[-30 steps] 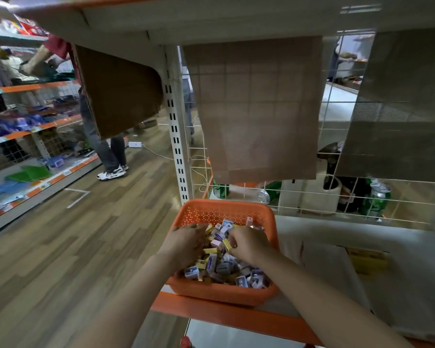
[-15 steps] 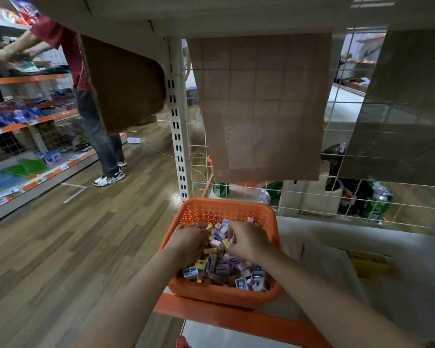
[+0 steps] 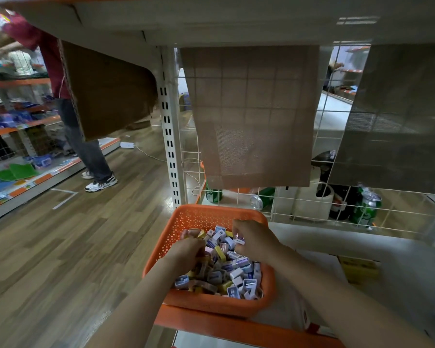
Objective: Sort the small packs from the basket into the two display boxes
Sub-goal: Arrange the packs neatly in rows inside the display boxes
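Currently both of my arms are reaching forward into an orange perforated basket [image 3: 219,209], which is sitting at the near left end of a white shelf [image 3: 337,244] with an orange front edge. The basket is holding a heap of small packs [image 3: 236,275]: little boxy pieces in white, blue, purple, pink and yellow, lying at every angle.

My left grip [image 3: 186,249] is digging into the left side of the heap with its fingers curled downward; I cannot tell whether it is closing on anything. My right grip [image 3: 256,239] is working over the far right of the heap. It is narrow, pinching one white pack [image 3: 239,239] with a purple band between thumb and fingertips.

Judging by their look, the packs are light, stiff and smooth-sided, so they are probably sliding over one another and ready to slip from a loose pinch. Pinching one across its two flat faces, or scooping several into a curled palm, seems the surest hold. Nothing about them is looking fragile.

To the right on the shelf a yellowish box [image 3: 359,270] is lying, blurred; I cannot tell whether it is one of the display boxes. Green cans [image 3: 366,209] are standing beyond the basket, behind a wire grid.
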